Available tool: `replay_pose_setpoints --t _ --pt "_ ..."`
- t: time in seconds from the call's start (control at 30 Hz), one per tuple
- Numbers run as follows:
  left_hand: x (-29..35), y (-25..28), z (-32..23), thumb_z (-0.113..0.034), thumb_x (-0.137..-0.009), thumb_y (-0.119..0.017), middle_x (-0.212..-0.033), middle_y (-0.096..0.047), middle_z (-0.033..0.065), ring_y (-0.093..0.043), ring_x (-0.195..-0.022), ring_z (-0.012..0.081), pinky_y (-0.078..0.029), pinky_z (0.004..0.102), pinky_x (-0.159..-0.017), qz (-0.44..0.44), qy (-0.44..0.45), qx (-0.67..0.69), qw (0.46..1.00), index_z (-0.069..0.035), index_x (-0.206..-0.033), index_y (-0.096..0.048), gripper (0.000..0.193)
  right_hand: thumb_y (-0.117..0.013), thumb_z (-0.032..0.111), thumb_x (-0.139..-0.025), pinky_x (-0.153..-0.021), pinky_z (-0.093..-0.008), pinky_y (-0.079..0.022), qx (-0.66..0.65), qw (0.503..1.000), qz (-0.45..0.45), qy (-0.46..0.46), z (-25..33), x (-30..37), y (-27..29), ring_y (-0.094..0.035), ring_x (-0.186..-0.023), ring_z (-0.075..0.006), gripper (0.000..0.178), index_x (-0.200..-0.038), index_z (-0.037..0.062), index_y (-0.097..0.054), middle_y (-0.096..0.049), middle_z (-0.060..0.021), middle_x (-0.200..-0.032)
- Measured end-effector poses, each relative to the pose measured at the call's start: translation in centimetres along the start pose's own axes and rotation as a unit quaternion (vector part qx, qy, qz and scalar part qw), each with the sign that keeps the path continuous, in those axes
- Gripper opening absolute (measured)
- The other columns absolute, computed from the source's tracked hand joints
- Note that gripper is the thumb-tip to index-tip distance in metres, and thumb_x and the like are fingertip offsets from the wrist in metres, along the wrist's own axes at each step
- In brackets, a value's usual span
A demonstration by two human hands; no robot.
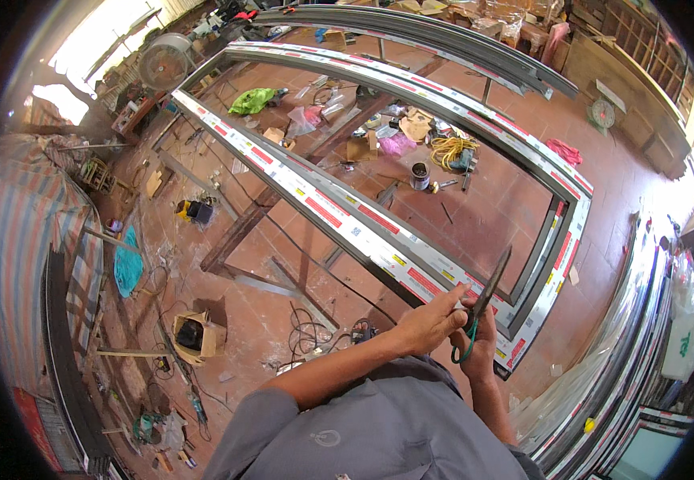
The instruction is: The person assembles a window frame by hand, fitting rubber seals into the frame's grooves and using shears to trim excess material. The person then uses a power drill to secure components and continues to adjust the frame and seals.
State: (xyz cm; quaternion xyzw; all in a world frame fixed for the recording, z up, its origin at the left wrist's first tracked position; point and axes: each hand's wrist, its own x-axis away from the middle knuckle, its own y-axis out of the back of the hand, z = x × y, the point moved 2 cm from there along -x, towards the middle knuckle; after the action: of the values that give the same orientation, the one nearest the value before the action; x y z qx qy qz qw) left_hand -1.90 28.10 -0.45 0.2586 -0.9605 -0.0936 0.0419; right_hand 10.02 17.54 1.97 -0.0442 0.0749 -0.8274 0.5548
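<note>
A person's right hand (477, 346) grips green-handled scissors (481, 302), while the left hand (431, 320) pinches a small white piece (461, 305) near the aluminium window frame's (347, 216) corner.

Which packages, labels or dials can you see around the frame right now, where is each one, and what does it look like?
Protective film strip: along the frame's near rail; white with red blocks and small yellow tags.
Cardboard box: on the floor lower left; brown, open, dark thing inside.
Small can: floor inside the frame; round, dark.
Scale dial: upper right; round, pale green.
Left hand and right hand hold scissors, unlabelled.
</note>
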Motion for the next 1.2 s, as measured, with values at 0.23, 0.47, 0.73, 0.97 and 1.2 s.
replay_pose_setpoints --t 0.23,0.47,0.73,0.97,1.2 --pt "1.7 3.3 -1.9 -0.027 -0.105 -0.067 -0.118 -0.069 0.0179 -0.069 -0.107 0.0255 -0.055 0.0358 -0.09 -0.024 0.035 0.044 0.998 -0.001 -0.145 -0.054 0.05 -0.069 -0.001 -0.093 -0.086 -0.0339 -0.057 -0.142 0.984 -0.104 -0.009 -0.2 -0.9 -2.0 -0.067 -0.097 -0.0171 0.044 -0.132 0.0069 -0.051 -0.065 -0.0064 -0.104" --pt "3.5 8.1 -2.3 -0.007 -0.099 -0.072 -0.091 -0.072 0.0032 -0.065 -0.075 0.009 -0.052 0.0255 -0.063 -0.089 0.134 0.168 0.973 0.001 -0.111 -0.074 0.015 -0.068 0.016 -0.097 -0.066 -0.0246 -0.053 0.0 0.993 -0.043 -0.109 -0.3 -0.4 -2.0 -0.065 -0.08 -0.0111 0.037 -0.129 0.0042 -0.053 -0.067 -0.0077 -0.099" --pt "4.2 16.8 -1.7 -0.013 -0.095 -0.079 -0.097 -0.076 0.005 -0.066 -0.086 0.0103 -0.053 0.0268 -0.079 -0.158 0.089 0.184 0.966 0.002 -0.109 -0.079 0.02 -0.07 0.084 -0.082 -0.09 -0.0349 -0.052 0.101 0.956 0.158 -0.228 1.6 -1.1 -4.8 -0.065 -0.101 -0.0176 0.094 -0.127 0.0024 -0.06 -0.068 -0.0075 -0.102" --pt "5.6 19.6 -2.8 -0.011 -0.093 -0.08 -0.094 -0.078 0.0057 -0.067 -0.088 0.0107 -0.053 0.0271 -0.082 -0.18 0.102 0.104 0.973 0.002 -0.106 -0.08 0.018 -0.066 0.086 -0.083 -0.092 -0.0393 -0.05 0.168 0.937 0.235 -0.194 0.7 -4.1 -7.0 -0.064 -0.104 -0.0248 0.097 -0.133 0.003 -0.062 -0.068 -0.0145 -0.105" --pt "7.6 21.4 -4.0 -0.008 -0.091 -0.079 -0.093 -0.077 0.005 -0.067 -0.088 0.0094 -0.051 0.025 -0.08 -0.231 0.108 0.082 0.964 0.002 -0.105 -0.081 0.017 -0.074 0.07 -0.087 -0.093 -0.0376 -0.051 0.199 0.917 0.301 -0.168 2.1 -7.2 -8.9 -0.067 -0.103 -0.0221 0.083 -0.131 0.0017 -0.061 -0.072 -0.0104 -0.103"
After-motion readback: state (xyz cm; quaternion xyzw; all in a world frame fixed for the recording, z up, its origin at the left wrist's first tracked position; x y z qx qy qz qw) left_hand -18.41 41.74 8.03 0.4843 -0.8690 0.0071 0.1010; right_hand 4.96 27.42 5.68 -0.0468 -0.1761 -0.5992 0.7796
